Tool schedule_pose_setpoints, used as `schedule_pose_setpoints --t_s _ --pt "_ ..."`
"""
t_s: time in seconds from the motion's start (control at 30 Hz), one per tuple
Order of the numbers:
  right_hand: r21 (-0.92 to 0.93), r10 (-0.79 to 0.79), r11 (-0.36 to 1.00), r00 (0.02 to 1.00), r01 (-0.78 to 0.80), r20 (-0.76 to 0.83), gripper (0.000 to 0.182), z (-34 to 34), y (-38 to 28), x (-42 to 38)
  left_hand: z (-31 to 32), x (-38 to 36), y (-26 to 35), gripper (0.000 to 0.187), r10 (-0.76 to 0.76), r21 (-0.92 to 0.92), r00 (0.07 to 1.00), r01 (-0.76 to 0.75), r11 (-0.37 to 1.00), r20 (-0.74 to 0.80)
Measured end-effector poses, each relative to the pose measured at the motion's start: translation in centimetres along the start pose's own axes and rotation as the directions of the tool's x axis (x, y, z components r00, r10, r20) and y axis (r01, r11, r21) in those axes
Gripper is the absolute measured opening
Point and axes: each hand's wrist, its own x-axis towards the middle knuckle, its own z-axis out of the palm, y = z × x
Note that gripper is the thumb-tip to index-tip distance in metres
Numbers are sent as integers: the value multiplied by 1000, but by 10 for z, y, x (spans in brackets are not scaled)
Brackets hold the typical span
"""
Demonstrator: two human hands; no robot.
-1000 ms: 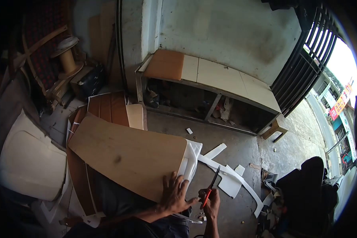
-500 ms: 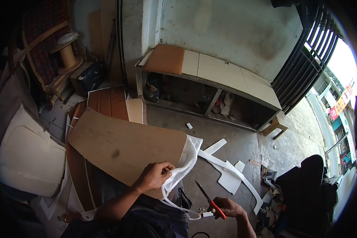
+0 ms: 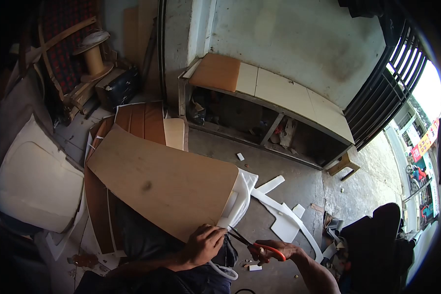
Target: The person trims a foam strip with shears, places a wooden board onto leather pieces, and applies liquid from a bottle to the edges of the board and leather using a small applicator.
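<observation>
In the head view, a large brown board lies across my lap, with a dark spot on its face. White foam sheeting sticks out past its right edge. My left hand is closed at the board's lower right corner, pinching the foam's edge. My right hand grips a pair of scissors with orange-red handles. Their dark blades are apart and their tips meet the foam beside my left fingers. A narrow white strip curls below my left hand.
White foam offcuts lie on the floor to the right. Beyond stands a low tiled bench with open shelves. A small stool is at its right end. Brown upholstery panels and a pale seat shell lie left.
My left hand has moved down along the foam's edge to the board's corner. The scissors have come left and up to the foam, and their blades have parted. The view has shifted slightly.
</observation>
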Motion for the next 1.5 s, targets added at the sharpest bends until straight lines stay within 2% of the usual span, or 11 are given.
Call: schedule_pose_setpoints --t_s 0.37,0.53,0.6,0.7,0.87,0.93,1.03,1.1,1.17,1.27,1.5 --pt "-75 31 997 995 -25 91 73 -40 -54 11 5 -10 -5 21 96 -80 991 -103 991 -91" --pt "-27 65 998 982 -61 180 62 -49 -57 2 -22 27 -25 22 -192 -172 980 181 968 -48" --pt "-146 330 936 943 -321 42 44 -56 -66 -16 -32 49 -44 22 -149 -150 988 152 977 30" --pt "-531 276 781 944 -329 -178 44 -44 -93 -44 -26 61 -64 24 -34 -97 991 46 994 127" --pt "-422 69 854 871 -304 -486 32 -14 -74 -67 -33 75 -49 32 243 2 957 -247 969 157" --pt "-413 -31 889 875 -196 -483 34 -9 -45 -65 -35 76 -47 30 334 238 910 -391 889 247" --pt "-111 -53 994 828 -12 -559 42 14 -18 -51 -17 75 -59 20 187 98 960 -210 973 207" --pt "-326 -136 939 754 -108 -642 49 31 -14 -35 -17 77 -61 17 141 53 969 -155 987 205" --pt "-305 -96 943 774 -130 -625 54 32 -1 -29 -17 76 -62 13 93 13 973 -97 995 210" --pt "-50 -159 987 919 151 -362 65 36 14 -23 -14 71 -63 9 1 29 987 -6 1000 160" --pt "345 -37 929 964 130 -262 82 69 11 3 -13 43 -45 11 52 -3 999 -52 999 -5"
